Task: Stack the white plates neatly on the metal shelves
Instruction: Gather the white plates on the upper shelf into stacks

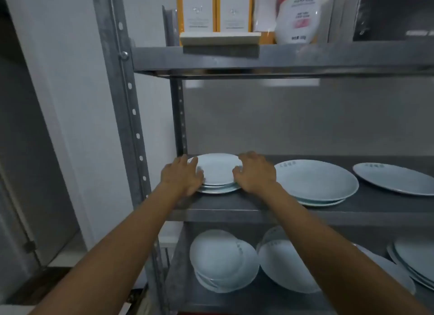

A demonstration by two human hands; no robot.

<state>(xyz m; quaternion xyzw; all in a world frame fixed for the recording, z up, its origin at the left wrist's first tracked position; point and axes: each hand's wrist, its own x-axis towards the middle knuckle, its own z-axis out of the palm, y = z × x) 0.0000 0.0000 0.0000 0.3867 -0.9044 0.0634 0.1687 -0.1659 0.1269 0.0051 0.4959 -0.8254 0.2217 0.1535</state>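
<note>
A small stack of white plates (217, 171) sits at the left end of the middle metal shelf (234, 206). My left hand (182, 176) grips the stack's left rim and my right hand (254, 173) grips its right rim, fingers curled over the top plate. To the right on the same shelf lie a larger stack of two plates (314, 180) and a single oval plate (394, 178). The shelf below holds more white plates: a leaning pile (223, 260), a big plate (286, 265) and a stack at the right edge (415, 263).
The upper shelf (281, 56) carries orange-edged boxes (211, 9), a flat pale box (219, 38) and a white-and-red pouch (298, 13). The rack's perforated front post (126, 103) stands just left of my left hand. A white wall and doorway lie further left.
</note>
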